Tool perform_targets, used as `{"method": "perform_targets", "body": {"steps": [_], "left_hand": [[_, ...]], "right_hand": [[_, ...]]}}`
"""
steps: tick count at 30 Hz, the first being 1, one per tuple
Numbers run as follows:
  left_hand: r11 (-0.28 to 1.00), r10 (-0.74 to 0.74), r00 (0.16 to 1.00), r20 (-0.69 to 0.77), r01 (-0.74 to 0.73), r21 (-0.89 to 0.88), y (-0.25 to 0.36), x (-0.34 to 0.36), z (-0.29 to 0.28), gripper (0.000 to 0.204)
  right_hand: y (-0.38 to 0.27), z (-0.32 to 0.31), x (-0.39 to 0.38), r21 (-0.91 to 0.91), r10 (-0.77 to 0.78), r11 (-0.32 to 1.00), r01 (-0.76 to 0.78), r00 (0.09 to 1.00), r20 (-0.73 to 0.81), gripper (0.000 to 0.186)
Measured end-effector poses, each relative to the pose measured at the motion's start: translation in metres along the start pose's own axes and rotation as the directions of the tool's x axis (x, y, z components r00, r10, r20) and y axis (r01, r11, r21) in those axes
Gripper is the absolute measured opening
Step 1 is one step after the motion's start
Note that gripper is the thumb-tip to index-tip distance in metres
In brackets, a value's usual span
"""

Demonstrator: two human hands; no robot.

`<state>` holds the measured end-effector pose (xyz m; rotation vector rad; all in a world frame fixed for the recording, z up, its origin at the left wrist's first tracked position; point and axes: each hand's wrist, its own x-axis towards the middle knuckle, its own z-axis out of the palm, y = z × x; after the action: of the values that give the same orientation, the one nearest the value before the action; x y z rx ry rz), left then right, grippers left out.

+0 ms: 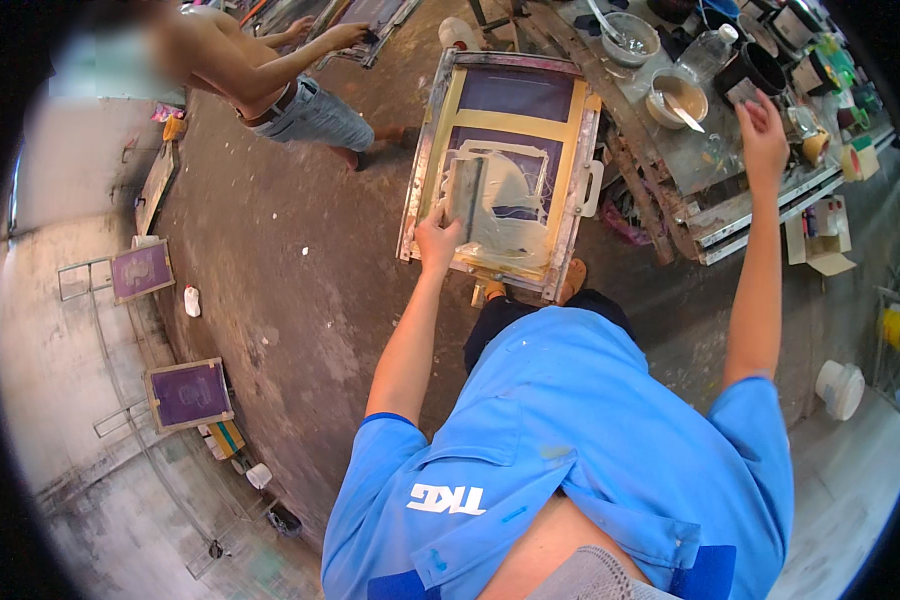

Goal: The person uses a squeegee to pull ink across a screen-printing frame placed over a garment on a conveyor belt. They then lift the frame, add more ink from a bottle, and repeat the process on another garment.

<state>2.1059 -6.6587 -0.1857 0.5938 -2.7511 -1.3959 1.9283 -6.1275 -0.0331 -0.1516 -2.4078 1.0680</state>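
Observation:
A silkscreen frame with purple mesh and tan tape lies in front of me. Cream-coloured ink is smeared over its mesh. My left hand is closed on the lower end of a squeegee, which rests on the inked mesh. At the bench on the right, my right hand is raised beside a black tub, fingers partly stretched and nothing visible in them. To its left stands a bowl of cream ink with a pale spatula in it.
The cluttered bench also bears a clear plastic bottle and another bowl. Another person works at the upper left beside a second screen. Framed screens lean along the left wall. A white bucket stands at right.

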Motion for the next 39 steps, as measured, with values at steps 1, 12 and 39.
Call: {"method": "perform_targets", "body": {"steps": [1,12,39], "left_hand": [[0.996,0.048,0.999,-0.024,-0.046,0.071,-0.002,0.006,-0.008,0.038],[0.910,0.230,0.972,0.053,-0.234,0.341,-0.038,0.026,-0.043,0.039],[0.973,0.229,0.964,0.138,-0.229,-0.018,-0.039,0.019,-0.020,0.041]], "right_hand": [[-0.010,-0.006,-0.032,0.113,-0.061,0.991,0.065,0.998,-0.032,0.041],[-0.057,-0.039,-0.377,-0.140,0.504,0.864,-0.484,0.827,0.248,0.019],[-0.041,-0.017,-0.590,-0.164,0.867,0.458,-0.874,0.398,0.301,0.025]]}}
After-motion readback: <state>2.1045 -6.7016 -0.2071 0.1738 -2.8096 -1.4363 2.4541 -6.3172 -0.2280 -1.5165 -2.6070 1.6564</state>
